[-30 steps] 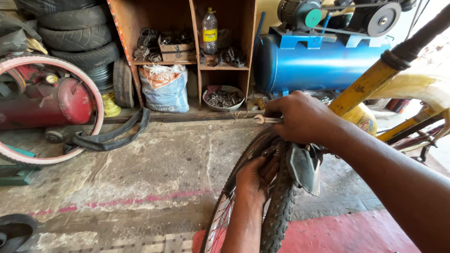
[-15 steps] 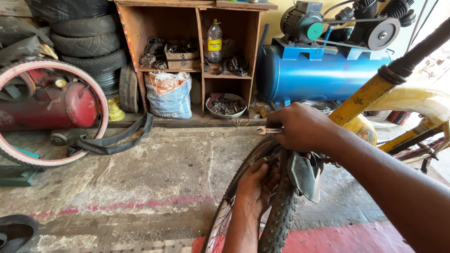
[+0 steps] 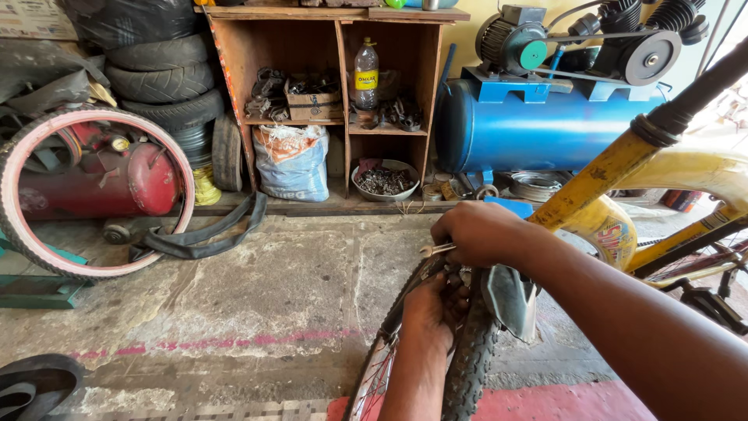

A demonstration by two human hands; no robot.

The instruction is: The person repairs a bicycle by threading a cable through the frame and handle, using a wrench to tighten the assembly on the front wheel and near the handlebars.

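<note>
Low in the frame's centre, the right hand [image 3: 479, 232] is closed around a thin silver metal spanner [image 3: 433, 249], while the left hand [image 3: 431, 308] grips fittings beside the black knobbly bicycle tyre [image 3: 469, 360].

Right hand [image 3: 479, 232] with wrench [image 3: 436, 249] shifted slightly down toward wheel [image 3: 467, 359].
</note>
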